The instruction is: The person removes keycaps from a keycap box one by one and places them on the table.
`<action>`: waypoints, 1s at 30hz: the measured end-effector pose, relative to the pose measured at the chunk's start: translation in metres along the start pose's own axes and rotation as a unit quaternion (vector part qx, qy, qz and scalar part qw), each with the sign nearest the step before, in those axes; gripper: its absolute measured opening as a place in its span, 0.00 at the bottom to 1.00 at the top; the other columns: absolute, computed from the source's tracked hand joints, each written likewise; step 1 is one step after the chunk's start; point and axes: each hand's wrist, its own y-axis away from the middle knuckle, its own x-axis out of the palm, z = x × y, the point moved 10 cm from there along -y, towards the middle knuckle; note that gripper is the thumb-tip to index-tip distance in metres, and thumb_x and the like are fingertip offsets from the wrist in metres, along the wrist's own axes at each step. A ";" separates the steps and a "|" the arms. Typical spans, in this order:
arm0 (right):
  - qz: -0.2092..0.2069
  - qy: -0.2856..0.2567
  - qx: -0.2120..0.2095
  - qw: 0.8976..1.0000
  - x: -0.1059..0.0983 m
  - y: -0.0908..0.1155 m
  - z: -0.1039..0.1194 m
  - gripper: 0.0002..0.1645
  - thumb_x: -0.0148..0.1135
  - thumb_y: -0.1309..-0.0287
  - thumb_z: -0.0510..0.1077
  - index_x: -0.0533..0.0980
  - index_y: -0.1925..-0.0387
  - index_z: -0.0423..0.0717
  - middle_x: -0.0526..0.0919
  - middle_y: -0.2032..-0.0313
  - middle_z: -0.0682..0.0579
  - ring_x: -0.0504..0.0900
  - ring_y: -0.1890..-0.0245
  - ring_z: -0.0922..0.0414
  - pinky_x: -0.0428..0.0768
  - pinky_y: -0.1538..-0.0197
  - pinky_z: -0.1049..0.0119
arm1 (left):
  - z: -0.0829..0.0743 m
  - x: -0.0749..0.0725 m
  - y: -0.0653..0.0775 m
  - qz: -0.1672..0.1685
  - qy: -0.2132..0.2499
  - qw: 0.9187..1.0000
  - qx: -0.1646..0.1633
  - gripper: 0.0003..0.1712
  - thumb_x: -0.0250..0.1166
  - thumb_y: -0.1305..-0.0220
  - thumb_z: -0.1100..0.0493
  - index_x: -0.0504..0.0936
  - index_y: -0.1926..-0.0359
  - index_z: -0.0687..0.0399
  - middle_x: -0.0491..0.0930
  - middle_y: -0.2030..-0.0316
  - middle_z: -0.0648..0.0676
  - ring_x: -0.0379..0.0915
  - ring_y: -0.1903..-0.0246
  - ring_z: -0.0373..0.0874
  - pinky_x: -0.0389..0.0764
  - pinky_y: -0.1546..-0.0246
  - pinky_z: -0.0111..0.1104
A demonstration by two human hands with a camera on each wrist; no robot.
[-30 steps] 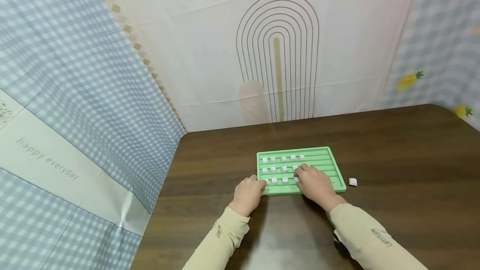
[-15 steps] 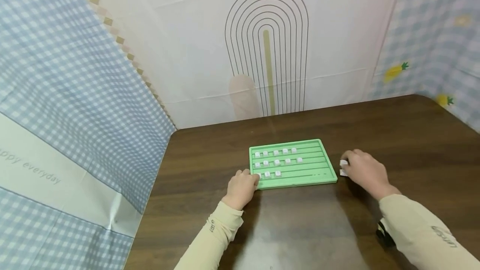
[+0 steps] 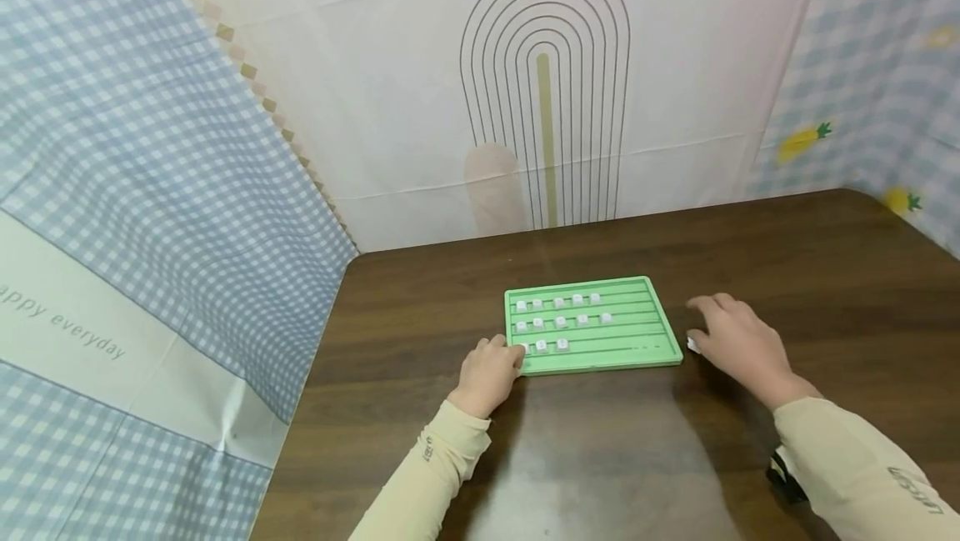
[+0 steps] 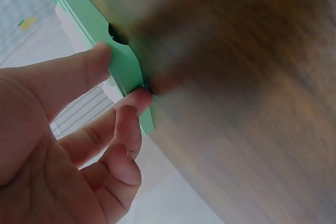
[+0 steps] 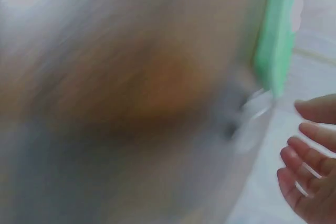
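Observation:
A light green tray [image 3: 630, 341] with ridged rows lies on the table and bears several small white cube-like pieces [image 3: 561, 322] with faint marks, resembling keycaps. My left hand [image 3: 486, 374] grips its near left corner; in the left wrist view the thumb [image 4: 97, 61] presses the green wall and a fingertip [image 4: 140, 98] touches the end of the corner. Just right of the tray hovers my right hand [image 3: 738, 345], thumb and fingers spread apart. Below its thumb sits a white piece [image 3: 693, 346]. White pieces [image 5: 254, 111] look blurred in the right wrist view, apart from the fingers.
The brown wooden table [image 3: 585, 458] extends around the tray on all sides. A white cloth [image 3: 390, 107] with an arch pattern hangs behind it. Blue checked cloth [image 3: 187, 191] hangs at the left, and more with pineapples at the right.
My right hand has moved from the tray's front row to the right with a white piece, then let it go beside another. The left hand stays on the corner; the head view has shifted slightly.

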 end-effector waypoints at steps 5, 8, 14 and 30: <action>-0.012 0.000 -0.094 0.996 0.017 -0.019 0.069 0.19 0.60 0.48 0.43 0.76 0.53 0.41 0.78 0.52 0.37 0.73 0.52 0.39 0.78 0.63 0.42 | 0.001 -0.001 0.001 -0.001 -0.006 1.000 -0.001 0.10 0.67 0.49 0.59 0.73 0.79 0.51 0.73 0.78 0.51 0.58 0.82 0.41 0.62 0.84 0.28; -0.010 -0.002 -0.133 0.991 0.039 -0.028 0.106 0.15 0.62 0.49 0.43 0.78 0.58 0.43 0.81 0.57 0.42 0.77 0.57 0.44 0.80 0.65 0.49 | 0.000 -0.001 0.001 -0.003 -0.011 1.000 0.000 0.10 0.67 0.49 0.58 0.73 0.79 0.51 0.73 0.78 0.51 0.56 0.83 0.40 0.61 0.84 0.27; -0.017 0.024 -0.171 0.985 0.067 -0.034 0.145 0.11 0.63 0.49 0.43 0.78 0.63 0.44 0.82 0.64 0.46 0.77 0.65 0.50 0.79 0.70 0.57 | -0.002 0.000 0.001 0.002 -0.017 1.000 -0.004 0.11 0.67 0.49 0.58 0.73 0.80 0.50 0.72 0.78 0.51 0.58 0.82 0.41 0.61 0.84 0.27; -0.058 0.016 -0.157 0.986 0.037 -0.029 0.127 0.08 0.61 0.50 0.43 0.78 0.66 0.45 0.83 0.63 0.46 0.78 0.61 0.49 0.80 0.68 0.53 | -0.001 0.000 0.003 -0.013 -0.012 1.000 0.007 0.10 0.68 0.50 0.58 0.74 0.79 0.50 0.74 0.77 0.52 0.58 0.83 0.41 0.62 0.84 0.28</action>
